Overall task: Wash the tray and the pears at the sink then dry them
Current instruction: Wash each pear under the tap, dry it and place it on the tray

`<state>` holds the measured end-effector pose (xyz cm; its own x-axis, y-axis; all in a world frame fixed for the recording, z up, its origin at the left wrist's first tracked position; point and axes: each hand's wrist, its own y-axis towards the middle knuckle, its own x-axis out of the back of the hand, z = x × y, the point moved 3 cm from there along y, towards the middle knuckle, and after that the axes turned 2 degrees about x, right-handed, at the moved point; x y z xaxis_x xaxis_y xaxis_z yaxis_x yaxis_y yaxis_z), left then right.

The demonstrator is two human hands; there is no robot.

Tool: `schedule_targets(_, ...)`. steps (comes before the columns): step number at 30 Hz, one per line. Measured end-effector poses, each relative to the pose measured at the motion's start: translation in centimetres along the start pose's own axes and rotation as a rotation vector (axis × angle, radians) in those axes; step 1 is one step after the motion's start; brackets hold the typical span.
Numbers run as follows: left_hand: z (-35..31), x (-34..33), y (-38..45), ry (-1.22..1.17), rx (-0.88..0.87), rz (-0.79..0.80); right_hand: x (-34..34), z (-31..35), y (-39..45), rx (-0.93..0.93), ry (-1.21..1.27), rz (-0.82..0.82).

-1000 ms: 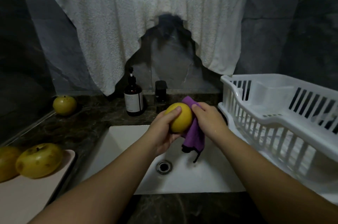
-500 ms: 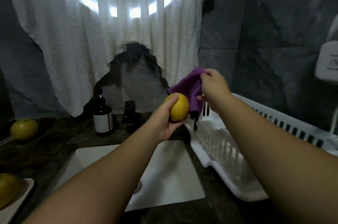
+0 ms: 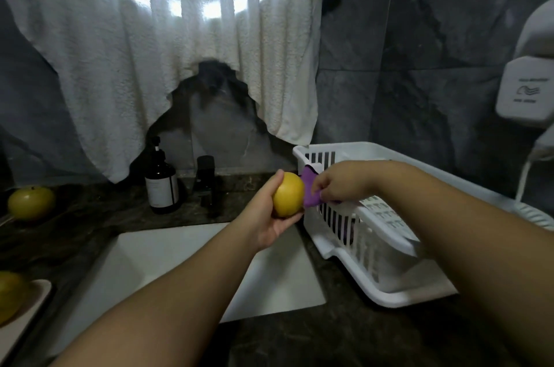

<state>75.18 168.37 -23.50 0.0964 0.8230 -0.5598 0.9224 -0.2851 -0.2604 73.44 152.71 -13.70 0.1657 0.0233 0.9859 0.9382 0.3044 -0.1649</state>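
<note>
My left hand [image 3: 265, 216] grips a yellow pear [image 3: 288, 198] above the right end of the white sink [image 3: 168, 264]. Just to its right, my right hand [image 3: 341, 182] pinches a purple cloth [image 3: 309, 190] over the near left wall of the white dish rack [image 3: 371, 243]; part of the cloth hangs inside the rack. The pale tray [image 3: 21, 315] lies at the lower left edge with another pear [image 3: 9, 294] on it. A third pear [image 3: 31, 202] sits on the dark counter at the far left.
A dark pump bottle [image 3: 162, 186] and a black faucet [image 3: 206, 179] stand behind the sink. A white towel [image 3: 168, 45] hangs over the wall above. A white wall unit [image 3: 527, 93] with a coiled cord is at the right.
My right hand has come down with the purple cloth from above the pear to the rack's wall. The left hand keeps holding the pear. The view shifted slightly.
</note>
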Motion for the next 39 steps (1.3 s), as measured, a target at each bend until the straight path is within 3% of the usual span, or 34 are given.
schedule_targets(3,-0.3,0.8,-0.8,0.015,0.037,-0.021,-0.2,1.2,-0.6,-0.034,-0.040,0.041)
schedule_targets(6,-0.9,1.5,-1.9,0.042,0.043,-0.052,0.7,2.7,-1.0,-0.036,-0.011,-0.181)
schedule_targets(9,-1.7,2.3,-3.4,0.009,0.026,-0.055,0.9,4.6,-0.6,0.033,0.442,-0.396)
schedule_targets(12,-2.7,3.2,-5.2,-0.023,-0.007,-0.038,-1.0,7.5,0.0,0.052,0.999,-0.248)
schedule_targets(15,-3.8,4.5,-7.1,-0.014,-0.022,-0.029,-3.0,10.3,0.6,0.085,1.202,-0.115)
schedule_targets(19,-5.1,7.4,-9.9,0.144,0.021,-0.046,-4.0,12.8,1.8,0.097,1.245,-0.205)
schedule_targets(24,-6.4,12.8,-13.7,0.264,0.041,-0.191,-5.1,16.1,2.8,0.125,1.078,-0.312)
schedule_targets(27,-6.5,15.7,-16.0,0.200,0.054,-0.190,-5.4,19.2,3.1,0.289,0.989,-0.329)
schedule_targets(31,-6.5,18.5,-18.5,0.066,0.000,-0.179,-5.8,24.6,3.4,0.495,0.837,-0.227)
schedule_targets(39,-7.2,25.0,-24.3,-0.215,-0.247,-0.355,-7.4,34.6,5.1,0.487,0.722,-0.195)
